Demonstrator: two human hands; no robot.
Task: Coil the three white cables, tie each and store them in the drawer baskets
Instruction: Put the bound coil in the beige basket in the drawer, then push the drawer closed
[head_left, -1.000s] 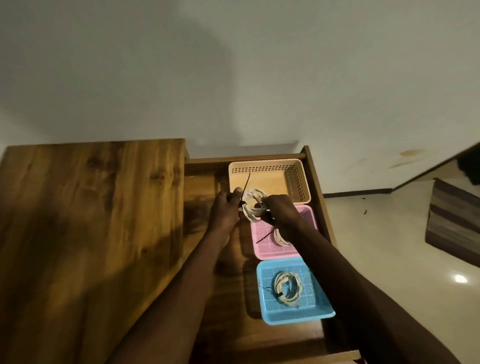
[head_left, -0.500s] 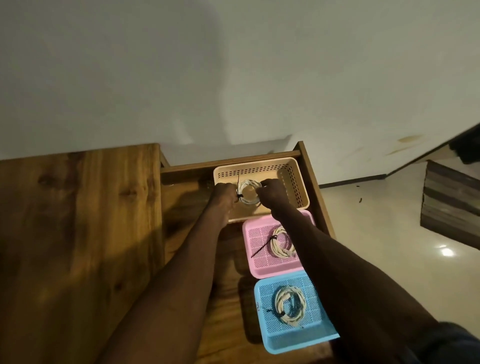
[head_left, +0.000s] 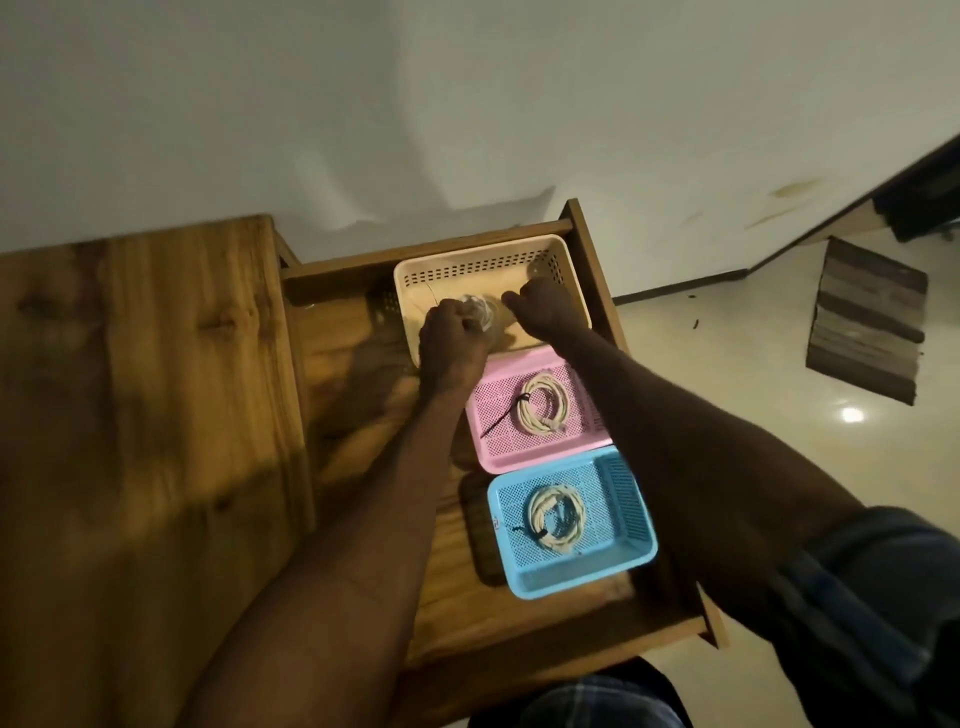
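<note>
Both hands are reaching over the beige basket at the far end of the open drawer. Curled fingers of the left hand are gripping the third coil, blurred but white, with a thin dark tie end sticking up just beside it. Beside it, the right hand is hovering with fingers loosely curled; whether it is touching the coil or holding anything I cannot tell. By the look of it, the last storing step is in hand: the pink basket is already carrying a tied coil and the blue basket another, each with a dark tie. What is left seems to be lowering this coil onto the beige floor, letting go with both hands, and lifting them without snagging the tie end. Both forearms are stretching forward across the drawer, the left over its bare wood, the right over the pink basket's edge. On the left, the counter is lying well apart from the hands.
</note>
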